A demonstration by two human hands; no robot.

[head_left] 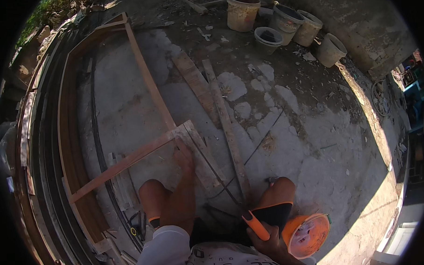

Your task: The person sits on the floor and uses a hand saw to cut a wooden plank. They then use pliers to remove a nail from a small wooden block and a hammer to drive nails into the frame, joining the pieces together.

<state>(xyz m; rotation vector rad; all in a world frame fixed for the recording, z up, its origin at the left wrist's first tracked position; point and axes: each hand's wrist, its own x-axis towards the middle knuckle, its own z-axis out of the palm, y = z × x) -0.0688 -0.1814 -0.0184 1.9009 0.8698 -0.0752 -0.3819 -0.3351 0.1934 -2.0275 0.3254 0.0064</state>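
Note:
My right hand [267, 240] is wrapped around the orange handle of a handsaw [256, 226] beside my right knee. The saw's thin blade slants up and left, seen nearly edge-on, and its far end reaches the corner of a long wooden frame [124, 164]. At that corner my left hand [184, 158] grips the wood, with its fingertips partly hidden. A short pale board [201, 163] lies along the blade, just right of my left hand. Whether the blade's teeth are in the wood I cannot tell.
An orange bucket [290, 232] stands beside my right leg. Loose planks [226, 127] lie ahead on the rough concrete. Long timbers [40, 152] are stacked at the left, near a black and yellow tool [134, 231]. Several dirty buckets [242, 14] stand by the far wall.

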